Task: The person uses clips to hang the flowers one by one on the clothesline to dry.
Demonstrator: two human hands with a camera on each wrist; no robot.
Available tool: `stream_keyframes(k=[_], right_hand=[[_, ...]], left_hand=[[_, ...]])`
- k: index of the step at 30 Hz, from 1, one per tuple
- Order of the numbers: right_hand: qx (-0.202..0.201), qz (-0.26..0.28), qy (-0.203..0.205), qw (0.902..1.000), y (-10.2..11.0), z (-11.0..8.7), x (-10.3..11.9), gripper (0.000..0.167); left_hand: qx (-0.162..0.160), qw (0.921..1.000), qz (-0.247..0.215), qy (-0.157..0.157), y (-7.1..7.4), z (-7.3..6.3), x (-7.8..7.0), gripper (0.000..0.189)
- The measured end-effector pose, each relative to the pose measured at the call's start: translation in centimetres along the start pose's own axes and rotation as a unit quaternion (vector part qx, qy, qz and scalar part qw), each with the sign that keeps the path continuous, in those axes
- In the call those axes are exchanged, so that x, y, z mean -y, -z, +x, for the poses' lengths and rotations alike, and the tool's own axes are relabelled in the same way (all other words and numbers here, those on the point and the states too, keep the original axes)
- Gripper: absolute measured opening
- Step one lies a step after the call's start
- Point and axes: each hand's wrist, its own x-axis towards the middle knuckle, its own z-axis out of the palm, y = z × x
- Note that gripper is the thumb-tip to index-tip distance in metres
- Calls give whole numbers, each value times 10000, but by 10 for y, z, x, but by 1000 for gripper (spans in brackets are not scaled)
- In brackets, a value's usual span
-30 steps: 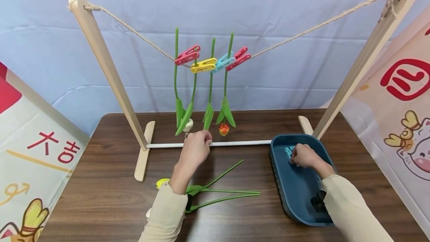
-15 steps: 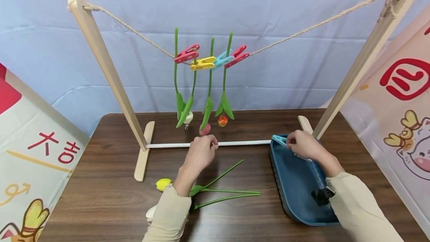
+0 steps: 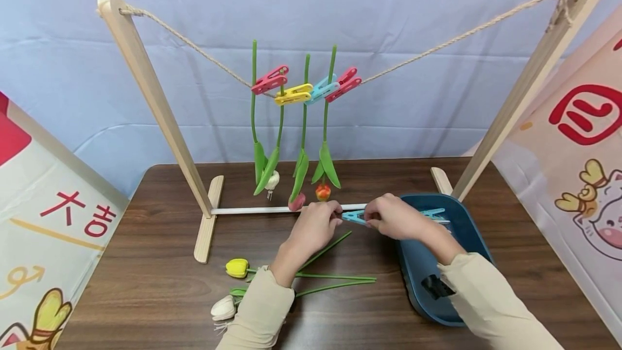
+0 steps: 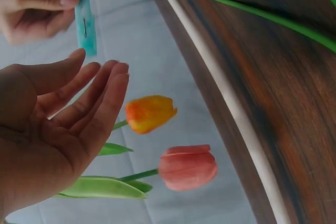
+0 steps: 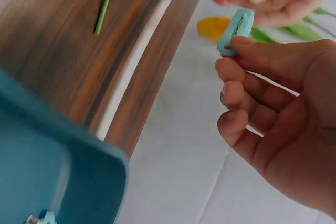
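My right hand (image 3: 398,220) pinches a light blue clothespin (image 3: 353,216) between thumb and forefinger, over the white rod. In the right wrist view this clothespin (image 5: 239,30) points toward the other hand. My left hand (image 3: 315,226) is right at its far end; in the left wrist view the palm faces up with loosely bent fingers, holding nothing. Just beyond the left hand hang a pink tulip (image 4: 188,167) and an orange tulip (image 4: 152,114), heads down. Red, yellow and light blue clothespins (image 3: 293,94) clip the artificial stems to a rope (image 3: 413,60).
A blue bin (image 3: 423,258) at right contains another light blue clothespin (image 3: 434,211). Yellow (image 3: 237,268) and white (image 3: 223,308) tulips lie on the table, partly under the left forearm. Wooden posts (image 3: 160,107) and a white rod (image 3: 252,210) frame the far side.
My right hand has lifted the light blue clothespin out of the bin and carried it left. My left hand has moved away from the hanging pink tulip, rightward toward the clothespin.
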Motion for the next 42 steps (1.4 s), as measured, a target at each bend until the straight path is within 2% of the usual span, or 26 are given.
stream_keyframes(k=[8,12,16,18,20,23,26,30,33,34,35,39,41,42], right_hand=[[-25,129,240,9996,-6,5,5,12],[-382,256,200,9987,-7,4,5,1],[-847,222,21,9962,-8,4,7,31],[-947,191,36,9953,-8,5,6,39],[-983,231,117,9948,-9,4,5,37],[-1044,389,324,9932,-10,4,2,27],[-1128,593,430,9909,-11,4,0,24],[-1282,783,333,9881,-9,2,-5,23],[-1329,782,167,9879,-7,-3,-11,23],[-1323,758,113,9882,-6,-5,-13,23],[-1305,735,64,9887,-6,-8,-16,22],[-1157,753,-74,9904,-5,-17,-26,19],[-1074,797,-155,9909,-4,-22,-31,17],[-1039,822,-206,9910,-4,-24,-32,17]], left_hand=[[-61,10000,54,-21,4,-1,0,5],[-216,9998,46,-28,9,-3,1,5],[-431,9991,-16,-49,15,-5,3,5],[-506,9987,-69,-79,18,-6,4,5],[-565,9983,-58,-136,20,-7,5,4],[-620,9978,-36,-219,22,-8,6,5],[-611,9979,-72,-185,22,-9,6,5],[-434,9989,-182,60,18,-9,6,5],[-116,9991,-72,392,12,-10,7,6],[24,9985,8,553,9,-11,8,6],[84,9979,98,631,0,-11,15,6],[590,9903,414,1191,-18,-16,24,7],[705,9868,603,1329,-29,-19,29,8],[825,9832,687,1473,-29,-21,27,7]])
